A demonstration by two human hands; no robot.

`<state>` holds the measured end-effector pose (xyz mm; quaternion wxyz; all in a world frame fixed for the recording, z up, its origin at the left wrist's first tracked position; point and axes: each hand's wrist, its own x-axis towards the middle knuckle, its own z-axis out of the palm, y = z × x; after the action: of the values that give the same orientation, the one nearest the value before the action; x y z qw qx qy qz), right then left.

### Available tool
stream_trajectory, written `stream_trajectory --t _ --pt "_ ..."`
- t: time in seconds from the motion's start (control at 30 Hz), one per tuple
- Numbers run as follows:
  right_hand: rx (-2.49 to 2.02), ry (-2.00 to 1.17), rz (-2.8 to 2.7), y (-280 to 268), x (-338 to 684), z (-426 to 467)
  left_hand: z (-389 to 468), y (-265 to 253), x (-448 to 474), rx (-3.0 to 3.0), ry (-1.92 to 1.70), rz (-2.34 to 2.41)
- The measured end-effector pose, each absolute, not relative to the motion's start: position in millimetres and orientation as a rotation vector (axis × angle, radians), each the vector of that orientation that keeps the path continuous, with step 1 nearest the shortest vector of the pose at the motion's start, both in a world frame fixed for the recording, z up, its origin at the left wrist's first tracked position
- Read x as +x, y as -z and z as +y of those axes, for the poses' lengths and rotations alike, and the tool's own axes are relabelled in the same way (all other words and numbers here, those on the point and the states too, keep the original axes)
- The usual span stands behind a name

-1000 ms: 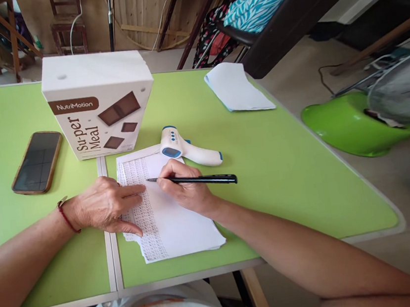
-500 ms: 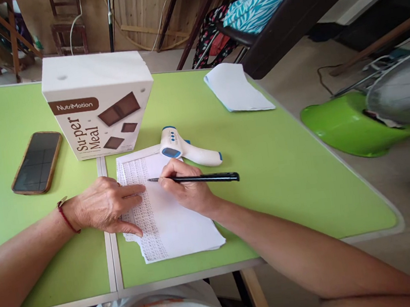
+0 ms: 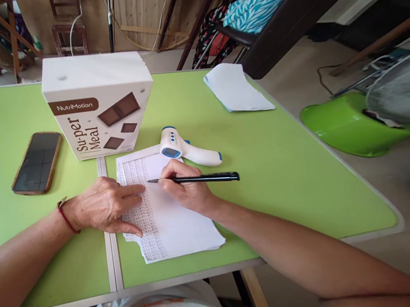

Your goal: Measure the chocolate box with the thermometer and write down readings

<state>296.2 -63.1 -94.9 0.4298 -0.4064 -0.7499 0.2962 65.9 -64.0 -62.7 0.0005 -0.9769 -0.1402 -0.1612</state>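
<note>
A stack of white paper (image 3: 184, 230) lies on the green table, its left part covered in rows of small handwriting. My left hand (image 3: 108, 205) rests on the written side, fingers apart, the thumb and fingertips touching the sheet. In my right hand (image 3: 187, 188) a black pen (image 3: 208, 177) is gripped, its tip at the paper just right of the writing. A white and blue infrared thermometer (image 3: 190, 153) lies over the paper's top edge, right above my right hand.
Behind the paper stands a white NutriMotion box (image 3: 98, 107), with a phone (image 3: 37, 163) in a brown case to its left. Folded white paper (image 3: 234, 87) lies at the far right of the green table (image 3: 287, 188). A green stool (image 3: 347, 128) is beyond the right edge.
Almost nothing differs. The pen tip has shifted very slightly, while my left hand and the paper stay in place.
</note>
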Motion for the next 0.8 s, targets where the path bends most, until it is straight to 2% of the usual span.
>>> stream_trajectory --t 0.8 --pt "-1.034 -0.693 -1.852 94.8 295.7 -63.2 -63.8 62.3 66.5 -3.066 0.508 -0.432"
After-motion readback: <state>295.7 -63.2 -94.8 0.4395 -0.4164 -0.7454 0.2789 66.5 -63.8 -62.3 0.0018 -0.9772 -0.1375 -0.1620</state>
